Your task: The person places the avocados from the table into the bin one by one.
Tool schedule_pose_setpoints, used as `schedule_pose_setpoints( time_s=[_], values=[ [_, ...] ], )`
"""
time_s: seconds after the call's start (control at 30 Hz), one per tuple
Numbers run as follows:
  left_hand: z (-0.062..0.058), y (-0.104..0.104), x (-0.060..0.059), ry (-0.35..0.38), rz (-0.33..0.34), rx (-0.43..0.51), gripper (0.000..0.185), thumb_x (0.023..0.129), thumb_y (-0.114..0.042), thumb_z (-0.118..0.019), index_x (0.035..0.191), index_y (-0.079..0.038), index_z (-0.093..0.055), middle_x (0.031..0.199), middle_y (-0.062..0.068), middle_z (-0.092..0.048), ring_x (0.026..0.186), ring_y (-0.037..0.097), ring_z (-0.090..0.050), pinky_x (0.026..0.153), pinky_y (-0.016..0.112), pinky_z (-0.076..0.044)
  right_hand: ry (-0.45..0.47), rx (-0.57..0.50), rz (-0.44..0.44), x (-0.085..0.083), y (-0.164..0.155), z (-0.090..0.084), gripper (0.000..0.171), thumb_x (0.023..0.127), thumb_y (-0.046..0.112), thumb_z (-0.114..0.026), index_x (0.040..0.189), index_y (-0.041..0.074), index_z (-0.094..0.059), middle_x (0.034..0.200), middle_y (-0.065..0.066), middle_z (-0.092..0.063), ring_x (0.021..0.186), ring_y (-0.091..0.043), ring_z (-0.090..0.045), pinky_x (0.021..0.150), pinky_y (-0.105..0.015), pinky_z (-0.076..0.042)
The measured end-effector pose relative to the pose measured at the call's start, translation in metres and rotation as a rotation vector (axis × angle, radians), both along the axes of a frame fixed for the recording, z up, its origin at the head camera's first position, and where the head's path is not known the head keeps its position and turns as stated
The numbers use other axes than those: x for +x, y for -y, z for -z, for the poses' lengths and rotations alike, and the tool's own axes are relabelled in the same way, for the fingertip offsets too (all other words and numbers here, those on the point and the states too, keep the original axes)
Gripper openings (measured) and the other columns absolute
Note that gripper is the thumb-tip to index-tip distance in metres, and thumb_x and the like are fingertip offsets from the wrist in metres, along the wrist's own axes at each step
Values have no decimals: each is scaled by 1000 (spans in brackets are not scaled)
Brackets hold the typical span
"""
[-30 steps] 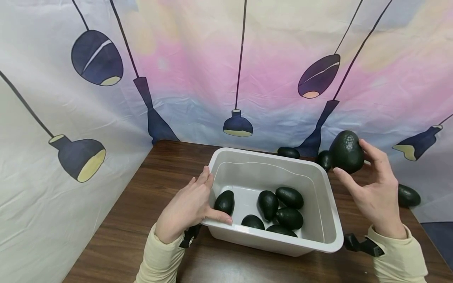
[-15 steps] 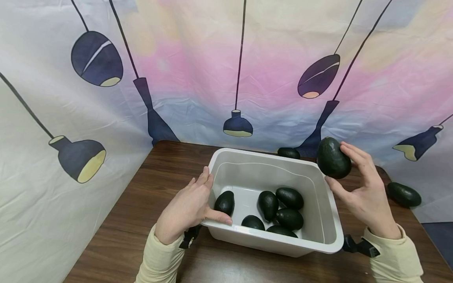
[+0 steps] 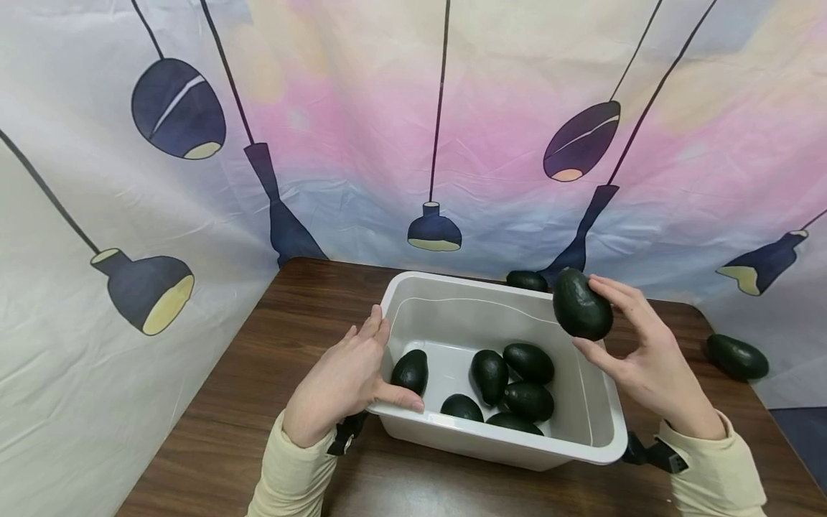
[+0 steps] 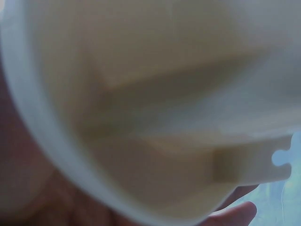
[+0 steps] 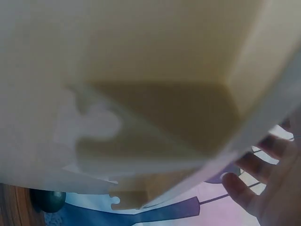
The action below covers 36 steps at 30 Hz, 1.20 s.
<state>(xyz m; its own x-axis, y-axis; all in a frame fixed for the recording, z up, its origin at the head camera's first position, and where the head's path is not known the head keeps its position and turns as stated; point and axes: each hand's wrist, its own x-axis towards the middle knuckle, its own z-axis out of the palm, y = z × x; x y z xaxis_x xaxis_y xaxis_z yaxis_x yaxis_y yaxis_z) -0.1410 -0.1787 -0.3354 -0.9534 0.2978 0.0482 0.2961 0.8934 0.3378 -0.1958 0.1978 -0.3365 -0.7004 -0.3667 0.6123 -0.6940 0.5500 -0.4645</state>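
Note:
In the head view my right hand [image 3: 652, 355] pinches a dark green avocado [image 3: 582, 304] between thumb and fingertips, above the right back corner of a pale grey plastic bin [image 3: 497, 439]. Inside the bin lie several more avocados [image 3: 489, 375], most of them right of the middle. My left hand [image 3: 345, 384] rests on the bin's front left corner, fingers straight along the side and thumb on the front rim. The bin's outer wall [image 4: 141, 66] fills most of the left wrist view. In the right wrist view, fingers show at the right edge; the held avocado is hidden.
Behind the bin one avocado [image 3: 526, 280] lies by the back edge of the brown wooden table [image 3: 213, 424]. Another avocado [image 3: 737, 356] sits near the right edge. A cloth printed with lamps [image 3: 362, 143] hangs right behind the table.
My right hand has carried the avocado left and slightly down, from right of the bin to over its right back corner. The left hand and the bin have stayed put.

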Motion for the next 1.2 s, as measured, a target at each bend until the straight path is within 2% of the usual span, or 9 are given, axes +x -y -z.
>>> schedule_pose_setpoints(
  time_s=[0.13, 0.27, 0.33, 0.53, 0.73, 0.8, 0.9, 0.97, 1.2],
  values=[
    [0, 0, 0, 10, -2, 10, 132, 53, -72, -78, 144, 14, -33, 152, 34, -21, 129, 38, -46, 109, 53, -33, 44, 56, -6, 1, 1, 1, 91, 66, -3, -86, 145, 16, -47, 147, -4, -43, 136, -21, -37, 106, -17, -28],
    [0, 0, 0, 3, -1, 9, 132, 53, -72, -78, 143, 14, -34, 151, 34, -21, 130, 38, -46, 109, 53, -33, 63, 62, -16, 2, 2, 0, 85, 69, 0, -85, 144, 17, -48, 147, -4, -43, 137, -23, -35, 106, -43, -26],
    [1, 0, 0, -1, 0, 6, 132, 53, -72, -78, 143, 14, -34, 151, 34, -22, 130, 37, -46, 109, 53, -33, 72, 50, -4, 3, 1, 0, 82, 72, 1, -84, 144, 20, -49, 147, -3, -44, 136, -20, -34, 104, -48, -25],
    [1, 0, 0, 2, 0, 5, 131, 54, -71, -79, 143, 14, -35, 151, 34, -22, 130, 37, -46, 109, 53, -33, 19, -10, 40, -1, -6, -1, 73, 75, -5, -79, 140, 16, -54, 141, -4, -49, 132, -15, -40, 105, -19, -28],
    [0, 0, 0, -13, 2, -11, 130, 54, -72, -77, 142, 14, -36, 151, 34, -23, 129, 37, -46, 109, 52, -34, 86, -83, 219, -17, -26, 6, 60, 86, 6, -73, 140, 23, -53, 137, -2, -50, 127, -9, -42, 99, -13, -29],
    [0, 0, 0, -22, -3, -17, 130, 54, -72, -77, 142, 14, -36, 150, 34, -24, 129, 37, -47, 109, 51, -34, 149, -96, 295, -29, -35, 12, 55, 91, 15, -70, 142, 22, -52, 138, -5, -48, 128, -17, -42, 103, -23, -31],
    [-1, 0, 0, -13, -5, -12, 130, 54, -71, -78, 142, 14, -35, 150, 34, -23, 129, 37, -47, 109, 51, -33, 219, -89, 397, -48, -52, 26, 53, 95, 26, -64, 144, 13, -49, 141, -17, -44, 127, -38, -38, 104, -49, -32],
    [-1, -1, 0, -1, -4, -5, 130, 54, -71, -79, 143, 14, -34, 151, 35, -22, 129, 37, -46, 110, 52, -33, 265, -69, 468, -59, -69, 38, 57, 96, 29, -61, 145, 6, -44, 144, -25, -37, 128, -48, -30, 99, -65, -25],
    [-2, 0, 1, 10, -4, -21, 132, 54, -73, -77, 143, 14, -33, 151, 34, -22, 129, 37, -47, 110, 51, -32, 465, 127, 717, -91, -145, 87, 73, 98, 34, -51, 148, -11, -21, 148, -43, 0, 131, -61, 5, 94, -77, -2]
  ],
)
